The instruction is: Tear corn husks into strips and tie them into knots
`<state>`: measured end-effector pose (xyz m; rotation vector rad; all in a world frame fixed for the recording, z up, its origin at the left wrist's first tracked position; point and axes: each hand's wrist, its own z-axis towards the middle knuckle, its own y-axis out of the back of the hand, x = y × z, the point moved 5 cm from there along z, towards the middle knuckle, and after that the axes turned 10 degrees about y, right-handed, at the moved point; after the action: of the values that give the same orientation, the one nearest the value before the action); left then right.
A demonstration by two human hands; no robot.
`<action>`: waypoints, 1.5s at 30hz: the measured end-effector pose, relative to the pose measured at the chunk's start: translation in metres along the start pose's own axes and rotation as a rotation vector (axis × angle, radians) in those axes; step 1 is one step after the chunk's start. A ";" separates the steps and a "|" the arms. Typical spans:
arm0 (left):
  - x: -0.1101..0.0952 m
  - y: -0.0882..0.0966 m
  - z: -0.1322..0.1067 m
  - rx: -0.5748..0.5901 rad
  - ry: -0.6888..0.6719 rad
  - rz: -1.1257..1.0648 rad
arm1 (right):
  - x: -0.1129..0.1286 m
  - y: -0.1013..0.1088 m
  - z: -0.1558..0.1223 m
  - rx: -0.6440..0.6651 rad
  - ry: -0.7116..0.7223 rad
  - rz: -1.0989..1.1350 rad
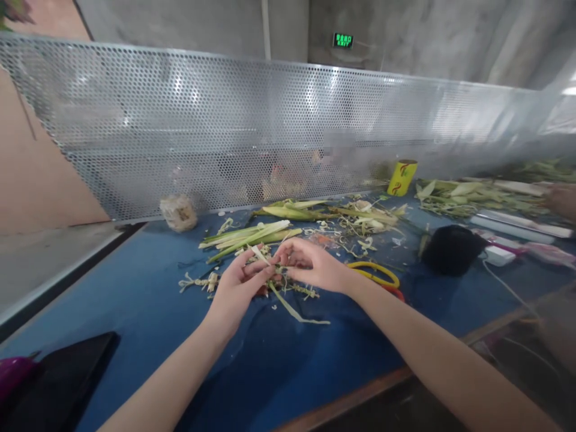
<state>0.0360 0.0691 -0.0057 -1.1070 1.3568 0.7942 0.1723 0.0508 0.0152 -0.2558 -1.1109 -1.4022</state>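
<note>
My left hand [237,281] is closed in a pinch on a pale green corn husk strip [290,309]. One end of the strip sticks up past the fingers, and a long tail hangs down to the right over the blue table. My right hand [317,265] meets it from the other side, its curled fingertips pinching the same strip; exactly where they grip is partly hidden. Beneath and beside the hands lie small knotted or braided husk pieces [202,282]. Just beyond them is a bundle of pale green husk strips [252,235].
Yellow-handled scissors [375,273] lie right of my right hand. A black fuzzy object [452,249], a yellow can [402,178] and loose husks [369,217] are farther off. A perforated metal screen [234,132] bounds the back. Another person's hand [562,201] shows at right.
</note>
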 end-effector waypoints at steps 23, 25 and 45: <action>-0.017 0.005 -0.009 -0.321 -0.545 1.047 | -0.001 0.020 0.003 -0.387 -0.030 0.223; -0.016 -0.002 -0.018 -0.329 -0.619 1.059 | -0.001 0.019 0.003 -0.393 -0.038 0.226; -0.006 -0.021 -0.034 -0.205 -0.714 0.838 | -0.013 0.010 0.002 -0.502 -0.113 0.598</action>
<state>0.0436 0.0320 0.0074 -0.2682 1.0909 1.7671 0.1829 0.0627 0.0116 -0.9561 -0.6655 -1.1032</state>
